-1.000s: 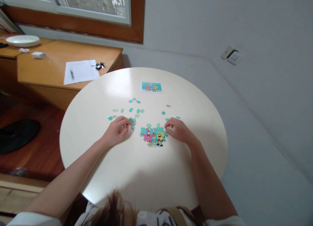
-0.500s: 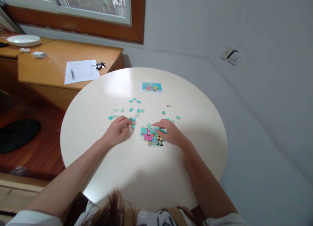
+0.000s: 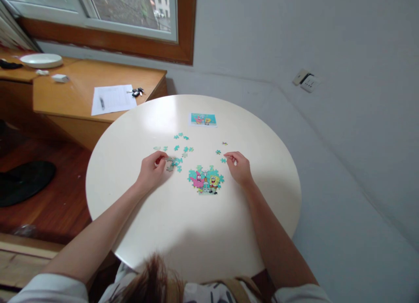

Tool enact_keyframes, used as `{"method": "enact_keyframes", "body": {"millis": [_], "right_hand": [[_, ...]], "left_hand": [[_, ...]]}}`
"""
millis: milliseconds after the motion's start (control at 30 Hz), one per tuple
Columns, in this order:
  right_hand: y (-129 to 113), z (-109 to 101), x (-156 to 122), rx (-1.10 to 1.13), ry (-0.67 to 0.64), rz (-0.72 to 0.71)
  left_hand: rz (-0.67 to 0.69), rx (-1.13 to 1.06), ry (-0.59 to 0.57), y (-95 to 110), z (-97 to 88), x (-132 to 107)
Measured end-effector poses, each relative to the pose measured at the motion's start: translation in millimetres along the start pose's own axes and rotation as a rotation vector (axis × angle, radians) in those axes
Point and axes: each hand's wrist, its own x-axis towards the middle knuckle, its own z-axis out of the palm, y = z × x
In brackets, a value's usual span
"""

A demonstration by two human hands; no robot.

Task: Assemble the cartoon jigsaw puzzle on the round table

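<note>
A partly joined cartoon puzzle (image 3: 206, 180) lies in the middle of the round cream table (image 3: 183, 233). Loose teal pieces (image 3: 181, 148) are scattered behind it. My left hand (image 3: 152, 170) rests curled on the table to the left, fingers closed beside a small clump of teal pieces (image 3: 174, 163). To the right of the puzzle, my right hand (image 3: 239, 167) has its fingers pinched by a teal piece (image 3: 223, 160); whether it grips that piece I cannot make out. A small reference picture (image 3: 203, 118) lies at the table's far side.
A wooden desk (image 3: 75, 98) stands at the back left, carrying a sheet of paper (image 3: 112, 99), keys (image 3: 136, 91) and a white plate (image 3: 42, 60). Grey walls close in behind and on the right. A dark round object (image 3: 22, 180) lies on the wood floor.
My right hand moved left over the joined puzzle, then drew back right and farther away to the loose pieces. My left hand stayed put. The view tilted slightly.
</note>
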Motion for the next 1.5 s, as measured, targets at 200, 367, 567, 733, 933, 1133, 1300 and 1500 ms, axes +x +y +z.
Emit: {"method": "enact_keyframes", "body": {"millis": [200, 367, 567, 733, 933, 1133, 1300, 1500], "right_hand": [[8, 4, -1, 0.038, 0.054, 0.036], [13, 5, 0, 0.054, 0.062, 0.077], [14, 4, 0, 0.074, 0.102, 0.082], [18, 4, 0, 0.077, 0.112, 0.068], [19, 6, -1, 0.066, 0.121, 0.061], [18, 5, 0, 0.062, 0.101, 0.06], [16, 5, -1, 0.053, 0.091, 0.073], [28, -10, 4, 0.006, 0.17, 0.073]], "left_hand": [[-0.145, -0.107, 0.155, -5, -2.6, 7], [-0.158, -0.164, 0.19, -4, -5.4, 10], [-0.152, -0.16, 0.22, -6, -5.7, 10], [-0.137, -0.149, 0.227, -6, -5.8, 9], [-0.142, -0.154, 0.22, -7, -7.1, 9], [-0.124, -0.106, 0.224, -9, -8.1, 8], [-0.132, -0.08, 0.224, -11, -10.2, 9], [-0.13, -0.066, 0.205, -11, -10.0, 8]]}}
